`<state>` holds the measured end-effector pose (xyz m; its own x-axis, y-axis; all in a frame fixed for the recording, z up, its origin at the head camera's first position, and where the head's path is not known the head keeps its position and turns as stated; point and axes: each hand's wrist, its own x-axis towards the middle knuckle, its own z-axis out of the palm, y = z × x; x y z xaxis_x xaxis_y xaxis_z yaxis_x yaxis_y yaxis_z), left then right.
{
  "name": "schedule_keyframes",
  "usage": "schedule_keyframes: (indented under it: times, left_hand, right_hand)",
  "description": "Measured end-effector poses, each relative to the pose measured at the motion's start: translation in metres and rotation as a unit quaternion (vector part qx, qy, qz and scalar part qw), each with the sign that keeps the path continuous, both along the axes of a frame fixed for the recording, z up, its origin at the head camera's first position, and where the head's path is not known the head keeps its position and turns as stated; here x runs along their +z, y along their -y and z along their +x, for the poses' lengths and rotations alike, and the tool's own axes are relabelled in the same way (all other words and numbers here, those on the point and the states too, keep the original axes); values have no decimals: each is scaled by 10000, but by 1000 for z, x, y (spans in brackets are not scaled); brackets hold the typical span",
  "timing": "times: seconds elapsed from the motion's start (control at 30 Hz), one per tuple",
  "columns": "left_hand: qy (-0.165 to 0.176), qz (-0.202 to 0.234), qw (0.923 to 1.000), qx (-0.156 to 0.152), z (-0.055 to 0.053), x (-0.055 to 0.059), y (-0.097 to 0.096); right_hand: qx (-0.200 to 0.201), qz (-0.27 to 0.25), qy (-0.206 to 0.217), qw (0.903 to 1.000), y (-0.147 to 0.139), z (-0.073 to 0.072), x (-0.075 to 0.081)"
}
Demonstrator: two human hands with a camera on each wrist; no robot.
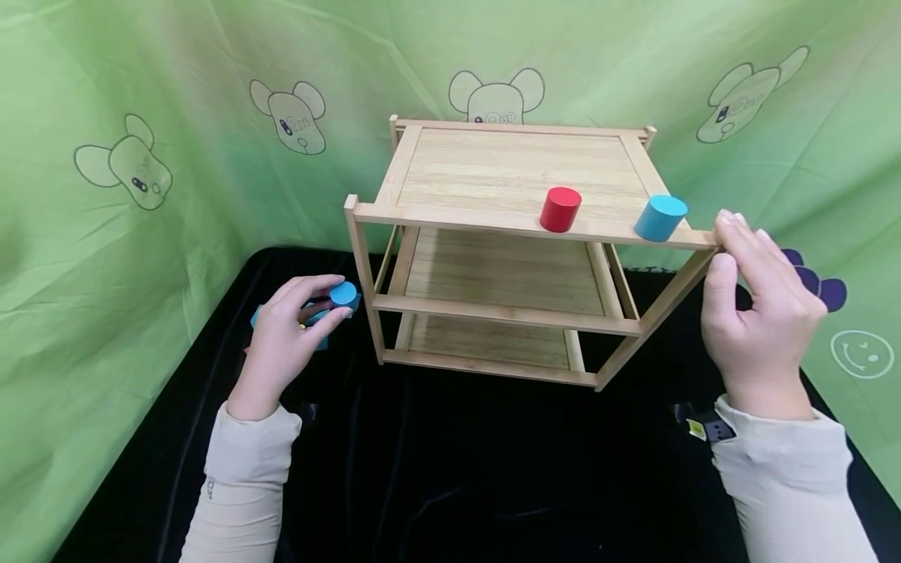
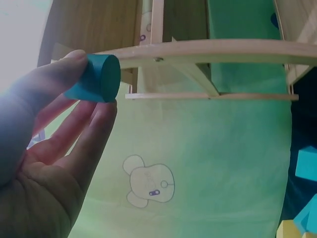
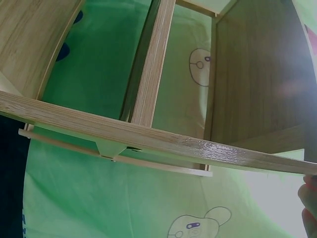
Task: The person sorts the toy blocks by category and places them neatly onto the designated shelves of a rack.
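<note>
My left hand (image 1: pixel 285 336) pinches a blue cylinder (image 1: pixel 343 295) between thumb and fingertips, left of a wooden shelf (image 1: pixel 493 311). The left wrist view shows this cylinder (image 2: pixel 99 79) lying sideways in the grip, overlapping the shelf frame. My right hand (image 1: pixel 760 313) holds the shelf's upper front right corner between thumb and fingers. Only a few of its fingertips (image 3: pixel 309 198) show in the right wrist view. A red cylinder (image 1: pixel 561 209) stands on the top board's front edge, and a second blue cylinder (image 1: pixel 662 218) stands near the right corner.
Several blue and yellow blocks (image 2: pixel 308 163) lie on the black cloth (image 1: pixel 479 469) left of the shelf, partly behind my left hand. Two lower boards sit under the top one. A green curtain (image 1: pixel 197 47) with mouse drawings hangs behind and at the sides.
</note>
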<state>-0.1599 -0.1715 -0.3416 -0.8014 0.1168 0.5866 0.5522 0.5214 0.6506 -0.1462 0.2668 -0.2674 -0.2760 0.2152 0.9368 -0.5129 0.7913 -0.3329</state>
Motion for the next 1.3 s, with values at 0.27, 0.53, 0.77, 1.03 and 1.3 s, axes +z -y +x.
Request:
schedule_keyframes:
  times: [0.27,0.53,0.77,1.03,1.3]
  left_hand:
    - [-45,319,9994,-96,3,0,-5]
    - [-149,495,9985,-161,4,2,-9]
    - [-125,638,9978,-106,8,4,-14]
    - [-212,930,9953,-162,10,8,-24]
    - [-431,880,9943,-431,9,17,-35]
  right_hand:
    - [2,-18,-29,10000,0,1,-1]
    - [12,-47,-30,10000,1,1,1]
    - [29,-28,-5,10000,1,0,3]
    - [42,32,75,10000,-1,-1,1]
    - [28,88,84,9999,-4,-1,-1]
